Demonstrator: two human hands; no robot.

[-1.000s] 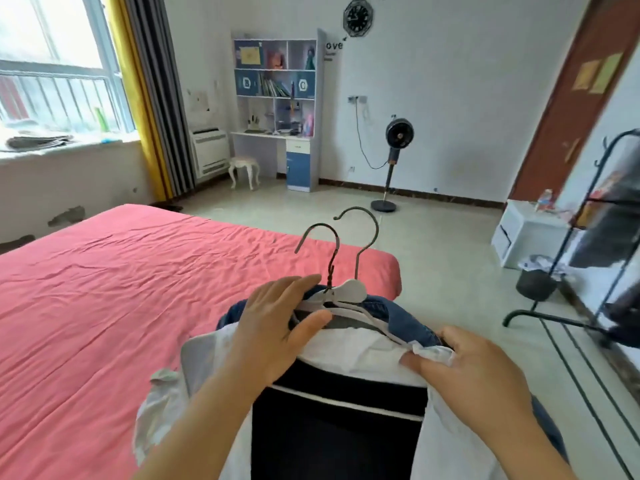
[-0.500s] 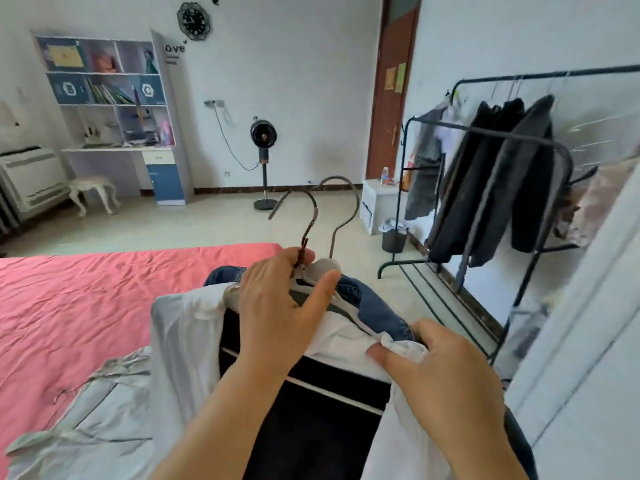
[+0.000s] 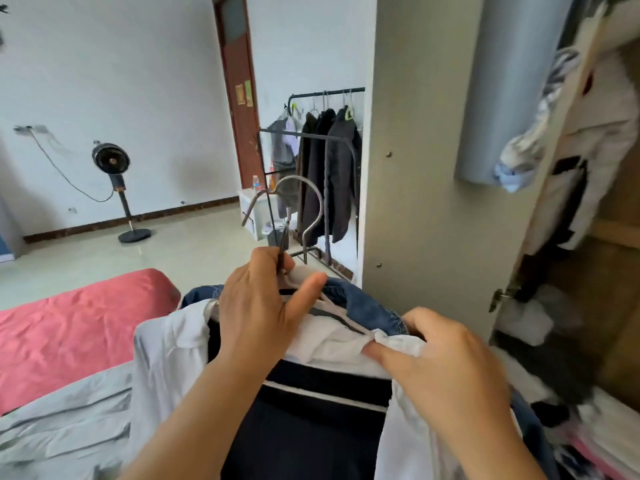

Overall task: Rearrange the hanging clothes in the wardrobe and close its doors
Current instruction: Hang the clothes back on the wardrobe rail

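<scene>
Between bed (image 3: 69, 327) and open wardrobe (image 3: 588, 237), your left hand (image 3: 258, 317) grips the hangers (image 3: 304, 216), your right hand (image 3: 446, 372) pinches the white shirt (image 3: 332, 344); carrying step, next hook them onto the rail.

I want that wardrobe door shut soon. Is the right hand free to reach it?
Probably not yet: the right hand pinches the white shirt, though the open wardrobe door stands close ahead, nothing between.
</scene>
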